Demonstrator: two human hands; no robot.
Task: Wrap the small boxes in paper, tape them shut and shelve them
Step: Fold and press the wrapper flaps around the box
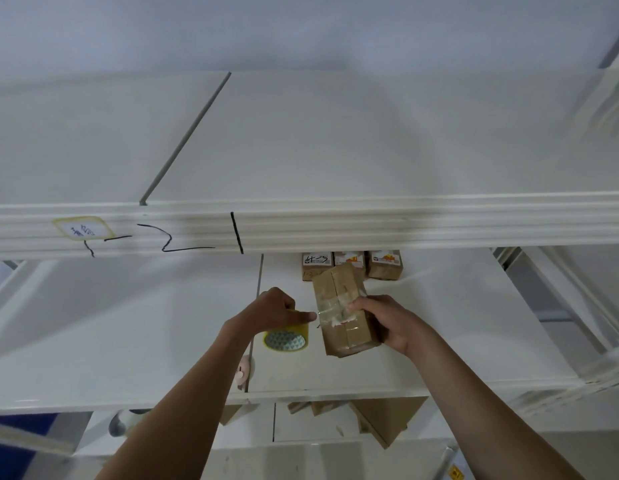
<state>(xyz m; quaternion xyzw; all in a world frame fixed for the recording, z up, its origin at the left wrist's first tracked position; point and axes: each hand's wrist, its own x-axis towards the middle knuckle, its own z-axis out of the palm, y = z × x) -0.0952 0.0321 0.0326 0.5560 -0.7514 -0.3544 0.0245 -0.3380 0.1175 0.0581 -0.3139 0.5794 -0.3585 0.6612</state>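
A small box wrapped in brown paper [339, 299] rests on the white middle shelf [457, 334], with clear tape strips across its top. My right hand [384, 320] grips its right side, thumb on the tape. My left hand [277, 308] holds a roll of clear tape [287, 337] with a yellow core, fingers curled, and pinches a short stretch of tape that runs to the box's left edge. Three wrapped, labelled boxes [351, 263] stand in a row behind it at the back of the shelf.
The upper shelf's front beam [301, 226], marked with black pen lines and a sticker, crosses the view above my hands. A small pink-and-white object [244, 372] lies near the shelf's front edge. Brown paper sheets [381, 420] lie on the lower level.
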